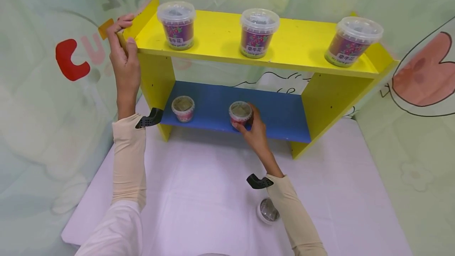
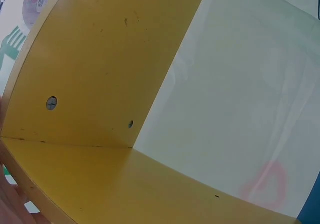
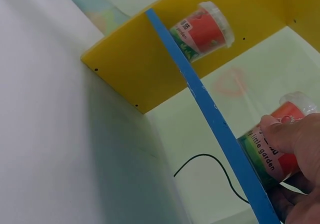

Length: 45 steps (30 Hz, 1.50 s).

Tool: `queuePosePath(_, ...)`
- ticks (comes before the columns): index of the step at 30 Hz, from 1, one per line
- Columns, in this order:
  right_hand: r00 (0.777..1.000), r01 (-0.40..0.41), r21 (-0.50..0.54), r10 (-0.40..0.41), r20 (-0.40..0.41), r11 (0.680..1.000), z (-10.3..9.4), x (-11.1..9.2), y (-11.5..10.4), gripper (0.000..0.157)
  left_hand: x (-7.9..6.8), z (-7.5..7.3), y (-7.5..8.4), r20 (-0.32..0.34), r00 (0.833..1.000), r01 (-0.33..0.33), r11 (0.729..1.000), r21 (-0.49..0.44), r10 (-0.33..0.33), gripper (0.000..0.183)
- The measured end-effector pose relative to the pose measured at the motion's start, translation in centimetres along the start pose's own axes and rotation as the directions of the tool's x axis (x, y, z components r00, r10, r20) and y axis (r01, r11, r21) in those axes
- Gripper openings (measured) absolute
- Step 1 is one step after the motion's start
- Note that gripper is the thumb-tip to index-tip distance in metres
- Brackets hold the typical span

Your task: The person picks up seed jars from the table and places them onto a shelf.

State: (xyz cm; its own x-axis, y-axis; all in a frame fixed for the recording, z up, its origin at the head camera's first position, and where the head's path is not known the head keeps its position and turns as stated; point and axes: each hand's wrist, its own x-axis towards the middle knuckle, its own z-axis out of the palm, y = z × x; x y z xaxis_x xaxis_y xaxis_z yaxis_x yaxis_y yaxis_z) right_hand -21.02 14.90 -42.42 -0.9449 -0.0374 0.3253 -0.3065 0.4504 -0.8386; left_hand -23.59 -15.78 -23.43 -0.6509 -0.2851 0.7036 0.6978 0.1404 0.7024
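Observation:
In the head view my left hand (image 1: pixel 125 62) grips the upper left end of a yellow and blue shelf (image 1: pixel 213 31), thumb in front and fingers over the edge. My right hand (image 1: pixel 256 131) holds a small red-labelled lidded plastic cup (image 1: pixel 240 110) between thumb and fingers. Its base meets the blue board (image 3: pixel 214 118) in the right wrist view, where the cup stands upright relative to the board. A second red-labelled cup (image 1: pixel 183 109) stands farther left on the same board. Only a little of the left hand shows at the edge of the left wrist view.
On the top yellow board stand three purple-labelled lidded cups: left (image 1: pixel 177 27), middle (image 1: pixel 258 34) and right (image 1: pixel 352 42). Another lidded cup (image 1: pixel 268 211) is on the white tablecloth (image 1: pixel 199 192), partly behind my right sleeve. A printed curtain (image 1: pixel 42 129) hangs around the table.

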Motion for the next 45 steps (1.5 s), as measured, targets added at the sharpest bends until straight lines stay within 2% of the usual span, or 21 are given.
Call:
queuePosePath(4, 1.000, -0.009, -0.011, 0.009, 0.013, 1.000, -0.3, -0.2, 0.0, 0.084, 0.0, 0.2, 0.1, -0.010, 0.999, 0.054, 0.999, -0.006, -0.054, 0.025)
queuePosePath(8, 0.999, -0.017, -0.018, 0.017, 0.039, 1.000, -0.7, -0.6, -0.1, 0.089, 0.0, 0.2, 0.1, -0.009, 0.999, 0.053, 0.999, -0.007, -0.053, 0.025)
queuePosePath(13, 0.997, -0.048, -0.016, 0.049, 0.066, 0.999, -1.6, -1.7, -0.4, 0.090, -0.1, 0.0, -0.1, 0.011, 1.000, -0.023, 1.000, 0.017, 0.022, 0.026)
queuePosePath(16, 0.995, -0.046, -0.012, 0.047, 0.086, 0.999, -2.3, -2.8, -0.4, 0.086, -0.1, -0.1, -0.2, 0.016, 0.999, -0.050, 0.999, 0.020, 0.050, 0.026)
queuePosePath(23, 0.994, -0.011, -0.004, 0.011, 0.107, 1.000, -4.4, -6.2, 0.1, 0.069, -0.2, -0.2, 0.0, 0.010, 1.000, -0.020, 1.000, 0.012, 0.020, 0.025)
queuePosePath(26, 0.986, 0.001, -0.046, 0.006, 0.166, 0.999, -5.3, -7.9, 0.6, 0.061, -0.2, -0.2, 0.0, 0.010, 0.999, -0.041, 0.999, 0.011, 0.041, 0.025)
queuePosePath(27, 0.978, 0.002, -0.067, 0.012, 0.209, 0.998, -5.6, -8.5, 0.7, 0.060, -0.2, -0.2, -0.1, 0.011, 0.998, -0.058, 0.998, 0.011, 0.058, 0.025)
queuePosePath(29, 0.947, 0.001, -0.124, 0.039, 0.318, 0.992, -6.4, -9.7, 1.0, 0.059, -0.1, -0.1, -0.1, 0.015, 0.997, -0.077, 0.997, 0.009, 0.077, 0.025)
queuePosePath(32, 0.871, 0.008, -0.218, 0.100, 0.481, 0.976, -7.6, -11.7, 1.2, 0.060, -0.1, -0.1, -0.3, 0.023, 0.995, -0.095, 0.995, 0.007, 0.095, 0.026)
queuePosePath(35, 0.797, 0.037, -0.276, 0.139, 0.588, 0.960, -8.5, -13.4, 1.3, 0.067, -0.1, -0.1, -0.5, 0.029, 0.993, -0.117, 0.993, 0.015, 0.116, 0.026)
queuePosePath(39, 0.735, 0.056, -0.306, 0.168, 0.656, 0.950, -9.0, -14.8, 1.2, 0.073, -0.1, -0.2, -0.6, 0.025, 0.990, -0.140, 0.990, 0.020, 0.139, 0.026)
queuePosePath(45, 0.672, -0.048, -0.361, 0.298, 0.678, 0.931, -9.1, -16.1, 0.9, 0.090, -0.1, -0.1, -0.5, 0.015, 0.993, -0.116, 0.993, 0.006, 0.116, 0.025)
